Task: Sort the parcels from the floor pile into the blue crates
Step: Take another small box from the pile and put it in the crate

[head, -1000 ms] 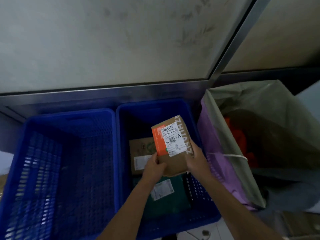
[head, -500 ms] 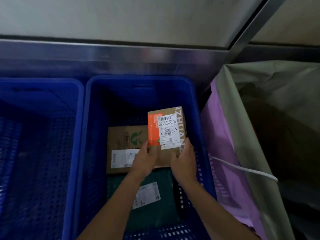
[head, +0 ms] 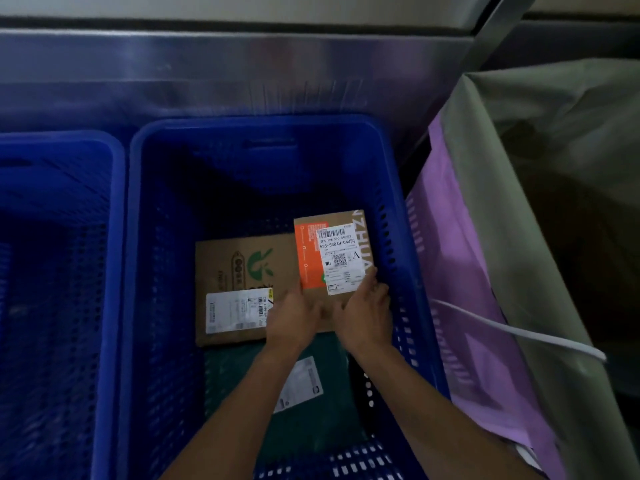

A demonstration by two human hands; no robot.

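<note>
Inside the blue crate (head: 256, 125), close to its right wall, you hold the small cardboard parcel (head: 334, 252), with its orange band and white label facing up. Your left hand (head: 294, 320) grips its near left corner and your right hand (head: 367, 317) grips its near right corner. The fingers (head: 371, 284) of both hands are curled round the edges. The parcel overlaps the flat brown parcel (head: 239, 271) on the crate's floor; whether the two touch, I cannot tell. Nearer to you in the same crate lies a dark green parcel (head: 235, 375). Just left of the crate stands a second blue crate (head: 62, 138), and just right of it a purple and grey sack (head: 485, 271).
</note>
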